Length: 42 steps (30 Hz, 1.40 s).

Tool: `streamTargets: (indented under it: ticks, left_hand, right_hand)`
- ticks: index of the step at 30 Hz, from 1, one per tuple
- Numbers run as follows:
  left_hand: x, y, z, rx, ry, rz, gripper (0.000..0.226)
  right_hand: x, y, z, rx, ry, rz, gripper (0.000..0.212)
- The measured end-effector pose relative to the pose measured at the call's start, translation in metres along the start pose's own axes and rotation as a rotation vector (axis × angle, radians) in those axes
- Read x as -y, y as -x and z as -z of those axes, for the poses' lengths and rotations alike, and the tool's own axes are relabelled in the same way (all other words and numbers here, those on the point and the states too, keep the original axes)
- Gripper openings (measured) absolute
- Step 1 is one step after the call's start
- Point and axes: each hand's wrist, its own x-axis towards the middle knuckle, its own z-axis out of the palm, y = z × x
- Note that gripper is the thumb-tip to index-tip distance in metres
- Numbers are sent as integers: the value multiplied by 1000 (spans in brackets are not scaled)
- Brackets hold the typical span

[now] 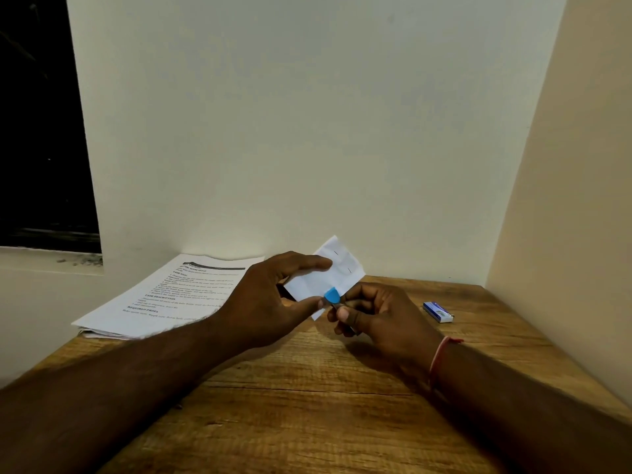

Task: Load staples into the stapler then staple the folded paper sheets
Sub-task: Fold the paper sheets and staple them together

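Note:
My left hand (pixel 270 295) holds a small folded white paper (pixel 337 271) above the wooden table, thumb and fingers pinching its left part. Two staples show as thin dark marks near the paper's upper edge. My right hand (pixel 369 316) grips a small stapler with a blue tip (pixel 331 296). The blue tip sits at the paper's lower edge, and most of the stapler is hidden inside my fingers. A small blue and white staple box (pixel 438 312) lies on the table to the right.
A stack of printed sheets (pixel 164 295) lies at the table's back left, overhanging its edge. The wooden table (pixel 307 405) sits in a corner, with walls behind and to the right. A dark window is at the upper left.

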Motion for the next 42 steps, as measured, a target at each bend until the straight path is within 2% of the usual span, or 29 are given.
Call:
streamTargets:
  ticks: [14,22,42]
  left_hand:
    - [2,-1,-1,24,-19,-14,59]
    - [2,0,-1,77,7,11,71]
    - [-2,0,-1,100,21,-12,73]
  right_hand:
    - [-4,2,-6,61,-251,-70,21]
    - [-7,3,-6,74,-290,-62,21]
    - [-9,3,-3,93,-261,-36,21]
